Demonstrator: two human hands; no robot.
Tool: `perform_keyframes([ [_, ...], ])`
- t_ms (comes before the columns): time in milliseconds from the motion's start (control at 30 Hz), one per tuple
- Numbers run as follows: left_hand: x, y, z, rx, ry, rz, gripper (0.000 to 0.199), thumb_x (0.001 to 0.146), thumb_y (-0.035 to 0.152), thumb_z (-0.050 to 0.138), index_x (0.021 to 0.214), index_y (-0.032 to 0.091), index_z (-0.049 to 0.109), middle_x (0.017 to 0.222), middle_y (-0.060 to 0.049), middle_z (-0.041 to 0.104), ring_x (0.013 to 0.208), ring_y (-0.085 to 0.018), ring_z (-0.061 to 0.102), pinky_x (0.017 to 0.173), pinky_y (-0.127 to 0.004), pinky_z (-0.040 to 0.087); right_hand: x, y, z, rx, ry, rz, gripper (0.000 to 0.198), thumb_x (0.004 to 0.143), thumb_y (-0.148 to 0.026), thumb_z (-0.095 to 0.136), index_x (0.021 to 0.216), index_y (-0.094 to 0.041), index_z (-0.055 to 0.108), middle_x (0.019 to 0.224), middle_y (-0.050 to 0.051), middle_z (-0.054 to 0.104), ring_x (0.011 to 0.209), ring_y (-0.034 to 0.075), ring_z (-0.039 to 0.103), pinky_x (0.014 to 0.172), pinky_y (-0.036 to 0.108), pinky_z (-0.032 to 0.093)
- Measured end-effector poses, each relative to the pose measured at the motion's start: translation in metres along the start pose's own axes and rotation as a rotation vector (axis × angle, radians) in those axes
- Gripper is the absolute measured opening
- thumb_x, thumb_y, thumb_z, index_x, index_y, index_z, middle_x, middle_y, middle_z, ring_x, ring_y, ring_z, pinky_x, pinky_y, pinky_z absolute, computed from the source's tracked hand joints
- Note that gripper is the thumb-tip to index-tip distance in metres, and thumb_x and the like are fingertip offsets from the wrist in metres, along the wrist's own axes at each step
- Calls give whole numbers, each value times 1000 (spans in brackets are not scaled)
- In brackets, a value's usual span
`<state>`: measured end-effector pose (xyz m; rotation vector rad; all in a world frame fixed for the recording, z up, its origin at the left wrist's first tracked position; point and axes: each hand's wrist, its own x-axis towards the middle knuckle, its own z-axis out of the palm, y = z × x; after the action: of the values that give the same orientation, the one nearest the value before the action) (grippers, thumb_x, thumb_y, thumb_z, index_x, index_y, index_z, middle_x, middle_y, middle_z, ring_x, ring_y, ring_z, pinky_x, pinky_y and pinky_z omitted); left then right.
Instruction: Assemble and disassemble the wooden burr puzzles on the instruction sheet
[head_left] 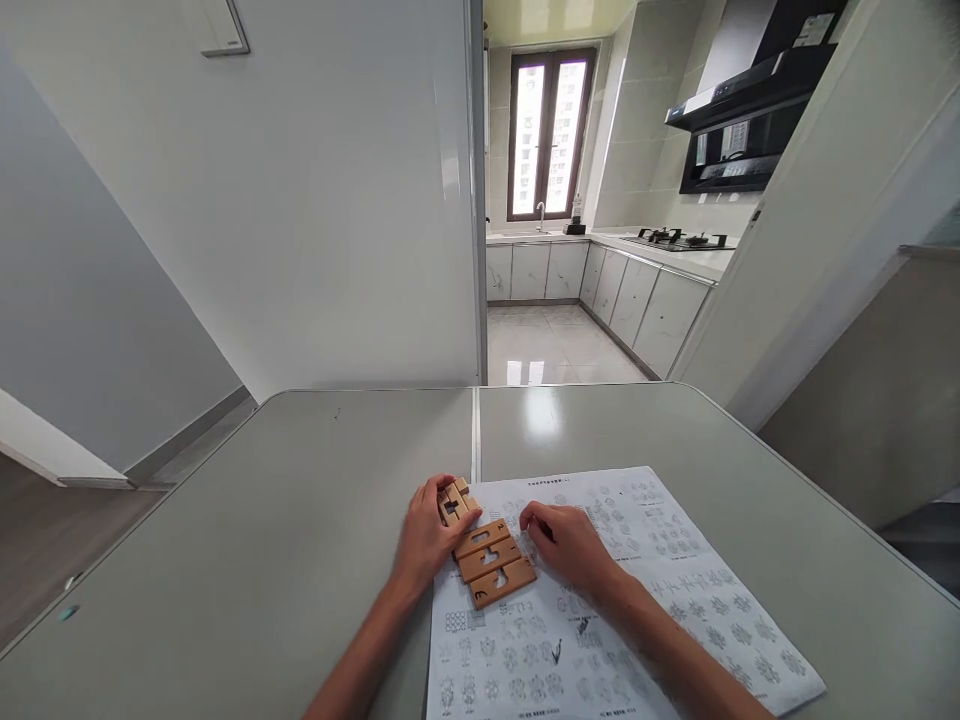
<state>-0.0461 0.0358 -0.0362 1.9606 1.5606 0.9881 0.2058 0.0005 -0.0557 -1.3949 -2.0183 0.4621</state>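
Note:
My left hand is closed around a light wooden interlocking block puzzle, thumb on the near side and fingers over the far edge. Just below it lie three brown wooden plates with cut-out holes: the top plate, the middle plate and the bottom plate, which bears a number 3. They lie edge to edge on a printed sheet of small line diagrams. To the right of the plates, my right hand rests on the sheet with curled fingers, and no object shows in it.
The grey table has a seam running down its middle. A small teal object lies by its left edge. Beyond the table, a white wall stands left of a kitchen doorway with a gas stove and white cabinets.

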Motion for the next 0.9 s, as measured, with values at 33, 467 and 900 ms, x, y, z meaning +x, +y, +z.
perform_keyframes([
  [33, 0, 0, 0, -4, 1, -1, 49, 81, 49, 75, 120, 25, 57, 123, -9, 66, 116, -29, 63, 103, -45, 49, 0, 0, 0, 1, 0, -1, 26, 94, -18, 43, 84, -25, 66, 69, -2, 70, 58, 16, 58, 63, 27, 36],
  [467, 0, 2, -1, 15, 40, -43, 49, 82, 50, 75, 120, 25, 57, 122, -8, 67, 116, -29, 64, 100, -45, 51, -1, 1, 1, 12, -12, -7, 27, 97, -20, 41, 86, -25, 65, 66, -2, 68, 57, 17, 56, 61, 27, 34],
  [900, 4, -1, -2, -27, 23, -48, 59, 75, 46, 83, 123, 24, 57, 125, -8, 67, 119, -29, 63, 104, -45, 50, 0, 3, 1, -2, -17, -1, 27, 96, -19, 42, 85, -25, 66, 67, -1, 69, 59, 17, 58, 62, 27, 35],
])
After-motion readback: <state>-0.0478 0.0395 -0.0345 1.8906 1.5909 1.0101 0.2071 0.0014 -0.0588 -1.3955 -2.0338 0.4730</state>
